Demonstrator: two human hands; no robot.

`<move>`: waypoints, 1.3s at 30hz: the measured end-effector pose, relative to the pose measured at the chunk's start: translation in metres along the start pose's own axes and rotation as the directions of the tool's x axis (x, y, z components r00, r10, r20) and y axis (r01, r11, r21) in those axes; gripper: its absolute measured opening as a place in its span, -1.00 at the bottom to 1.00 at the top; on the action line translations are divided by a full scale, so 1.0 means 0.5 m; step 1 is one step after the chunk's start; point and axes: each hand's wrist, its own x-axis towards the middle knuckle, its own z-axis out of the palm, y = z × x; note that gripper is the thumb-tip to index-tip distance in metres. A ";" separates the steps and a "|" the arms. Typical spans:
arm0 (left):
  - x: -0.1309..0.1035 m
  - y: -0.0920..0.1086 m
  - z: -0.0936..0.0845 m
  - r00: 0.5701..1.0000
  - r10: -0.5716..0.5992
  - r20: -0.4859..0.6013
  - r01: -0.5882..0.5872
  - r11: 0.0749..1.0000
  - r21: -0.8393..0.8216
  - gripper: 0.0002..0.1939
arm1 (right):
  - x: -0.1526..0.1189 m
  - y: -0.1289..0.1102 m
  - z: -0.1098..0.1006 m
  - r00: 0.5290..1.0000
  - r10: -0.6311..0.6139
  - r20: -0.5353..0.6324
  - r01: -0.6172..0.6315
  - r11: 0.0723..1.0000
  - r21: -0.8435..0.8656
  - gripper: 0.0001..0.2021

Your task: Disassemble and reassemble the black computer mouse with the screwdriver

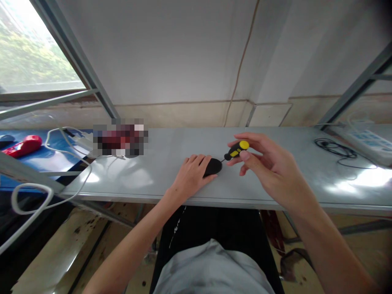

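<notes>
Screwdriver [235,151] up in the right hand [260,161], and what a neat pinch that was! Thumb and fingers closed around its black and yellow handle, the yellow end up towards the palm side and the thin shaft slanting down to the left. And there, at the end of that shaft, sat the black mouse [213,167], flat on the grey table [171,141], close to the front edge and straight ahead of the person. The tip was right at the mouse's right end; whether it actually touched, the view could not settle.

Over to the left hand [192,171], palm down, and it had the mouse gripped, fingers across the far side and thumb along the near side, covering its left part. So 2 hands, 2 holds, both over the middle of the table!

Out on the right wing, a black cable [335,148] lay in loose loops, with a white power strip [372,141] beyond it. Away on the left, white cables [87,179] curled over the table's end, near a pixelated patch [119,139] that hid whatever was there. Farther left still, a red object [27,145] rested on a blue surface [45,161]. Glare shone off the tabletop on both sides.
</notes>
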 end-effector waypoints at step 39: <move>-0.002 0.004 -0.004 1.000 -0.020 0.001 0.020 0.999 0.035 -0.43 | -0.001 -0.002 0.000 1.000 0.028 -0.013 -0.027 0.999 0.024 -0.65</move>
